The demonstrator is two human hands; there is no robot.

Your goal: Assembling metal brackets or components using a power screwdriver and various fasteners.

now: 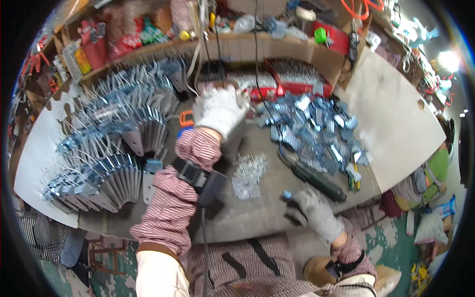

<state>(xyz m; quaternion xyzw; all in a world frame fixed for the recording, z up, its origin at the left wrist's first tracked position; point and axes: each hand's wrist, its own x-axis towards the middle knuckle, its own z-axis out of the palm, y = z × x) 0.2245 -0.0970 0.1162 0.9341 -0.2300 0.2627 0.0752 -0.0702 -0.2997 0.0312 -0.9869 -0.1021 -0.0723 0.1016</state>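
Note:
My left hand [221,111], in a whitish knit glove, reaches to the back of the worktable, in front of the red bins [297,88] of small metal parts. Its fingers look spread, though their tips are partly hidden. An orange-handled tool [186,119] lies beside that wrist. My right hand [315,214], in a grey glove and slightly blurred, is low over the near edge, with a small bluish metal piece [286,195] at its fingertips. Between the hands lie a pile of screws [251,168] and a small clear bag [246,189]. Beyond my right hand rests a dark-green power screwdriver [319,182] with a cord.
Rows of bluish metal brackets [118,173] with pale ties fill the left side. A heap of small metal pieces [316,128] covers the right side, near yellow-handled tools [354,177]. A cluttered shelf [227,37] runs along the back. Cords hang down over the table.

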